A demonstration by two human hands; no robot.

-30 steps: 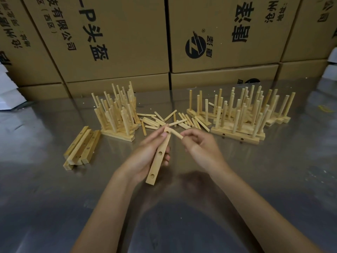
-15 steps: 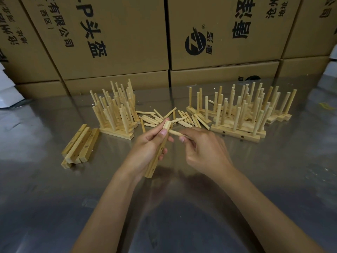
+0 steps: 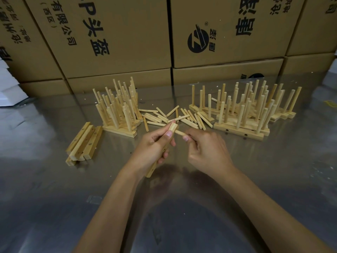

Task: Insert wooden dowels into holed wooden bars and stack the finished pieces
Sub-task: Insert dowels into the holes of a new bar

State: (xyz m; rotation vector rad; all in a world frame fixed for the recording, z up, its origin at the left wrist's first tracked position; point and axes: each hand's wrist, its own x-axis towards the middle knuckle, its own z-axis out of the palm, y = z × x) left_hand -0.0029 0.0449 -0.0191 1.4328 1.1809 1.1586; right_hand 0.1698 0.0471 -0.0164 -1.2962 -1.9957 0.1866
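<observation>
My left hand (image 3: 153, 148) grips a holed wooden bar (image 3: 172, 127) above the metal table (image 3: 273, 170); the bar's far end sticks out past my thumb and its near end shows below my palm. My right hand (image 3: 206, 152) pinches a short dowel (image 3: 179, 132) whose tip touches the side of the bar near its far end. Loose dowels (image 3: 173, 117) lie scattered just beyond my hands. Finished bars with upright dowels stand in a left stack (image 3: 118, 114) and a larger right stack (image 3: 246, 114).
A small pile of bare holed bars (image 3: 83, 143) lies at the left. Printed cardboard boxes (image 3: 127, 33) wall off the far edge of the table. A white object (image 3: 9, 88) sits at the far left.
My left hand turned the bar so its holed face points toward my right hand. My right hand brought the dowel closer, its tip now against the bar.
</observation>
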